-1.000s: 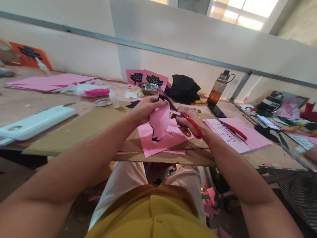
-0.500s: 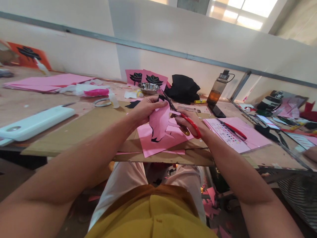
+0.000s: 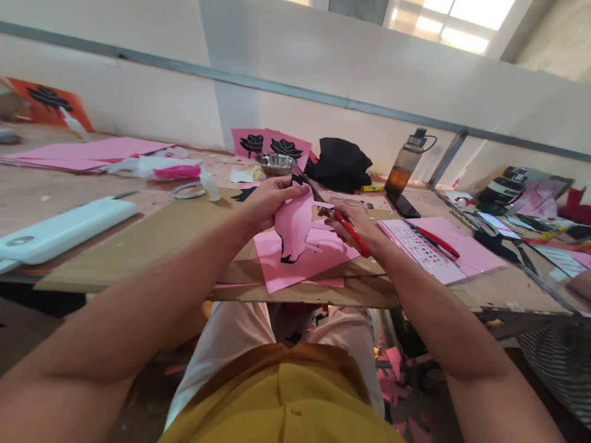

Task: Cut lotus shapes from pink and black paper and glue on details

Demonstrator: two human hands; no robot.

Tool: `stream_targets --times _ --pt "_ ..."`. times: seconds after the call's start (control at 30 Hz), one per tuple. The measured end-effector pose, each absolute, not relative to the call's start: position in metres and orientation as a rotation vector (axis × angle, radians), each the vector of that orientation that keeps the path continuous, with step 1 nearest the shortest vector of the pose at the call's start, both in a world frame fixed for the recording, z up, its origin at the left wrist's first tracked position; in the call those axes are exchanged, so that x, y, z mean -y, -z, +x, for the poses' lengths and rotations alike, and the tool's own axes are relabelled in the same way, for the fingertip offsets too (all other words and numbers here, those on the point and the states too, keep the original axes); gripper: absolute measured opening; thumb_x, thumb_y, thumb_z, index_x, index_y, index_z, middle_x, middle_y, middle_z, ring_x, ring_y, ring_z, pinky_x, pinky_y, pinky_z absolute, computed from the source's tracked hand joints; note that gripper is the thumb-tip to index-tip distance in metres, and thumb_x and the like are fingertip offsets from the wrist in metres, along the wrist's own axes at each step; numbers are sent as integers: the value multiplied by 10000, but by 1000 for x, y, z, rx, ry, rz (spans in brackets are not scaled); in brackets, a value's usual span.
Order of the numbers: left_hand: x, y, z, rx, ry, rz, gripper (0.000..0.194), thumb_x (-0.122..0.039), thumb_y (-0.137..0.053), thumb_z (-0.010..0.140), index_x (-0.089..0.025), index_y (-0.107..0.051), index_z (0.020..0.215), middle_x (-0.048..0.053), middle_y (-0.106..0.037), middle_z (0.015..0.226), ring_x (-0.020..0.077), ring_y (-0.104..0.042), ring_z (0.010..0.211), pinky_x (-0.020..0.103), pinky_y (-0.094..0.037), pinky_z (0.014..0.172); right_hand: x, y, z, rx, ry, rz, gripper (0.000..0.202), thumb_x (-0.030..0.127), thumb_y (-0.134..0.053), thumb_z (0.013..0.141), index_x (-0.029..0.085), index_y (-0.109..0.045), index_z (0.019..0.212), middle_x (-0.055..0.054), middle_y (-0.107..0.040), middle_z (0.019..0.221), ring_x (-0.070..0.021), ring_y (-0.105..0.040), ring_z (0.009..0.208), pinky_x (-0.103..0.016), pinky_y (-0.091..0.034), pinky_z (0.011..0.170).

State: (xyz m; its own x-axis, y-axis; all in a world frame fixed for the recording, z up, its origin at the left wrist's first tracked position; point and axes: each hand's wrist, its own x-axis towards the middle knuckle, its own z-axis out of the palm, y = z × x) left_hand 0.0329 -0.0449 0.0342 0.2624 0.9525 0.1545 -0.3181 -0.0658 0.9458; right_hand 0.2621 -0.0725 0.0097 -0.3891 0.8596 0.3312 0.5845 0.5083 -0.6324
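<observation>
Between thumb and fingers, my left hand [image 3: 270,200] pinches a pink paper cutout [image 3: 294,221] with black edging and narrow strips sticking out on its right side. My right hand [image 3: 348,223] grips red-handled scissors [image 3: 353,234]. Their dark blades point up and away, close to the cutout's upper right edge; whether they touch the paper I cannot tell. Below both hands a pink sheet [image 3: 272,271] lies flat on a brown cardboard [image 3: 170,246]. Beyond my left hand a black paper piece [image 3: 245,193] rests on the cardboard.
A steel bowl [image 3: 276,162], black cloth-like bundle [image 3: 344,165] and bottle [image 3: 406,163] stand at the back. Right are a phone [image 3: 403,206], a printed sheet [image 3: 418,252] and red-handled pliers-like tool [image 3: 438,242]. A white device [image 3: 69,227] lies left. Another person's hand [image 3: 579,285] shows far right.
The scissor handles have come closer together in my right hand. My left hand and the cutout have shifted very slightly left, partly along with the view.
</observation>
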Motion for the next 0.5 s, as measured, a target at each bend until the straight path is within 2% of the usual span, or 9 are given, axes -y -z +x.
stream_targets --times 0.13,0.3,0.5 --pt "44 -33 31 -739 -1209 1191 371 -238 -1027 531 -173 -679 642 -22 -650 634 90 -560 558 186 -478 512 75 -12 261 2112 -531 -1141 347 458 -656 954 223 -754 1189 -67 -745 986 -214 -681 840 -349 -533 780" --pt "44 -33 30 -777 -1198 1200 317 -226 -996 577 -179 -697 671 -2 -705 693 114 -617 599 213 -522 559 80 -16 260 2122 -599 -1151 323 491 -613 981 210 -725 1094 -32 -692 854 -176 -613 721 -297 -477 672" --pt "44 -33 31 -767 -1199 1207 297 -218 -984 584 -184 -698 657 10 -715 695 125 -634 612 216 -535 567 80 -18 261 2140 -575 -1145 303 501 -627 981 219 -724 1041 -16 -656 811 -156 -568 673 -282 -433 638"
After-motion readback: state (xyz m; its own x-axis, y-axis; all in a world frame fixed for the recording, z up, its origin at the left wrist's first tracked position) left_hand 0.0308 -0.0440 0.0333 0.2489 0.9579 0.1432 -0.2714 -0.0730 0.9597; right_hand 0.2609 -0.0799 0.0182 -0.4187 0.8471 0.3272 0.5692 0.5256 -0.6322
